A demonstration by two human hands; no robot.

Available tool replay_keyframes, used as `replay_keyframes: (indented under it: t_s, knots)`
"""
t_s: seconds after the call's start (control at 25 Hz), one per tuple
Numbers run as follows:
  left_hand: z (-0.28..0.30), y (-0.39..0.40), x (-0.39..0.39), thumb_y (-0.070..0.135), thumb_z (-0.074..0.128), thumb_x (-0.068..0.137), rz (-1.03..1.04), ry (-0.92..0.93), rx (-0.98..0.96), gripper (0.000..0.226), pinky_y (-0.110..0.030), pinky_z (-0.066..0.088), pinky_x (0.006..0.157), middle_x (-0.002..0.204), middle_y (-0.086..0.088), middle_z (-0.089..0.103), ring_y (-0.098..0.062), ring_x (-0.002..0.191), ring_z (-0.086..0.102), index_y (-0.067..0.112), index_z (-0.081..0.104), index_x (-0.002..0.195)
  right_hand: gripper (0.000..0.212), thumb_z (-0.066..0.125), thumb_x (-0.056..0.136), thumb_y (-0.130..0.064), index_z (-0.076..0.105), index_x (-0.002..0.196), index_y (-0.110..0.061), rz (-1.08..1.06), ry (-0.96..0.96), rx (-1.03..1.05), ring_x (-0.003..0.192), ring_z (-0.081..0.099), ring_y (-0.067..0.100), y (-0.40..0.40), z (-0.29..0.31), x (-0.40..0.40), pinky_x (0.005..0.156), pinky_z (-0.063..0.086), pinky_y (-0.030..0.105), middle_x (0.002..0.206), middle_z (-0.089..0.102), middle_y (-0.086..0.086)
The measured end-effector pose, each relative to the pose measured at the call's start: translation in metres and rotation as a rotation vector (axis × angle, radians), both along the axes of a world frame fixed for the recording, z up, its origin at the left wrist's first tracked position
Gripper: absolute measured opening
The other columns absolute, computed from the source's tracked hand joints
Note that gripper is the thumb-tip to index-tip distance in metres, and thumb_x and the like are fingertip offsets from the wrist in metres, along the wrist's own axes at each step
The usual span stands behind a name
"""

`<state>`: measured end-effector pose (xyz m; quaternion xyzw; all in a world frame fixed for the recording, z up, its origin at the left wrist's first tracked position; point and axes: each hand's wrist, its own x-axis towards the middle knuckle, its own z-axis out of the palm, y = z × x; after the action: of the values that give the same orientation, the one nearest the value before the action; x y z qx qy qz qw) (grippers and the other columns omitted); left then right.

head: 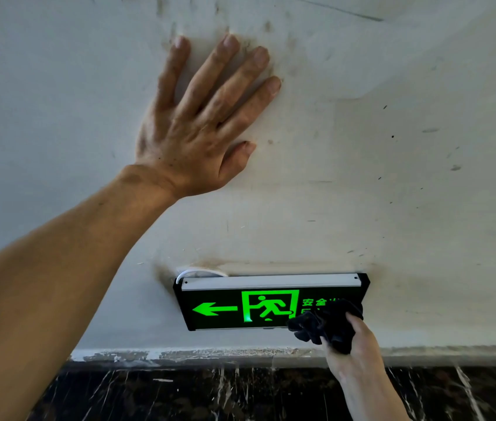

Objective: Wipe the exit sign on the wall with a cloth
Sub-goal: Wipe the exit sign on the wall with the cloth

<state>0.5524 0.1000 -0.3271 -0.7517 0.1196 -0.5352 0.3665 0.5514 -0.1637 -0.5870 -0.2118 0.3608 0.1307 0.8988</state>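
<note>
Low on the wall, the lit green exit sign [268, 302] is being wiped: right hand [353, 347] fingers [353, 318] clench a dark cloth [325, 323] against its right end. Left hand [198, 123] lies flat, empty, above. Most of the sign looks unwiped.

We're in a public or commercial building's corridor or stairwell, by the look of it. A lit green exit sign [271, 302] with a left arrow and running figure sits low on a scuffed, smudged white wall [362, 147]. Just below runs a paint-flecked grey strip [210, 355], then glossy black marble with white veins [240, 393].
</note>
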Motion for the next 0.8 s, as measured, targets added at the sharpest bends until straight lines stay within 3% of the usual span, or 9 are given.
replay_keyframes:
  t_s: [0.08, 0.32, 0.52, 0.64, 0.8]
  knots:
    - [0.0, 0.001, 0.0, 0.046, 0.045, 0.098, 0.009, -0.001, 0.005, 0.069, -0.068, 0.026, 0.109, 0.157, -0.012, 0.027, -0.038, 0.142, 0.028, 0.015, 0.029, 0.157, 0.014, 0.054, 0.097, -0.016, 0.059, 0.109, -0.013, 0.172, -0.006, -0.111, 0.109, 0.055, 0.024, -0.002, 0.015, 0.004, 0.089, 0.042, 0.037, 0.135, 0.058, 0.011]
    - [-0.003, 0.002, 0.0, 0.043, 0.047, 0.098, -0.028, -0.004, -0.002, 0.069, -0.067, 0.025, 0.111, 0.159, -0.011, 0.026, -0.038, 0.145, 0.026, 0.014, 0.029, 0.158, 0.034, 0.062, 0.092, -0.014, 0.058, 0.126, -0.01, 0.16, -0.016, -0.112, 0.101, 0.059, 0.024, -0.004, 0.041, -0.006, 0.086, 0.045, 0.037, 0.124, 0.062, 0.012]
    - [-0.002, 0.006, 0.001, 0.043, 0.048, 0.098, -0.055, -0.006, -0.024, 0.07, -0.064, 0.02, 0.116, 0.162, -0.009, 0.025, -0.036, 0.148, 0.023, 0.016, 0.027, 0.159, 0.027, 0.062, 0.091, -0.011, 0.061, 0.117, -0.007, 0.185, -0.097, -0.045, 0.088, 0.065, 0.025, -0.009, 0.073, -0.021, 0.065, 0.05, 0.034, 0.104, 0.07, 0.013]
    - [-0.005, 0.002, -0.001, 0.041, 0.049, 0.099, -0.092, 0.028, -0.059, 0.069, -0.059, 0.013, 0.119, 0.162, -0.008, 0.025, -0.034, 0.15, 0.021, 0.017, 0.027, 0.159, 0.032, 0.067, 0.083, -0.01, 0.064, 0.115, -0.004, 0.234, -0.178, -0.003, 0.091, 0.07, 0.03, -0.021, 0.091, -0.041, 0.063, 0.056, 0.035, 0.105, 0.073, 0.019]
    - [0.002, -0.012, -0.017, 0.033, 0.052, 0.097, -0.103, 0.17, -0.203, 0.067, -0.058, 0.008, 0.12, 0.162, -0.01, 0.026, -0.036, 0.149, 0.02, 0.014, 0.03, 0.158, 0.045, 0.073, 0.065, -0.018, 0.068, 0.108, -0.004, 0.29, -0.305, 0.014, 0.076, 0.076, 0.028, -0.035, 0.119, -0.059, 0.057, 0.06, 0.033, 0.096, 0.078, 0.017]
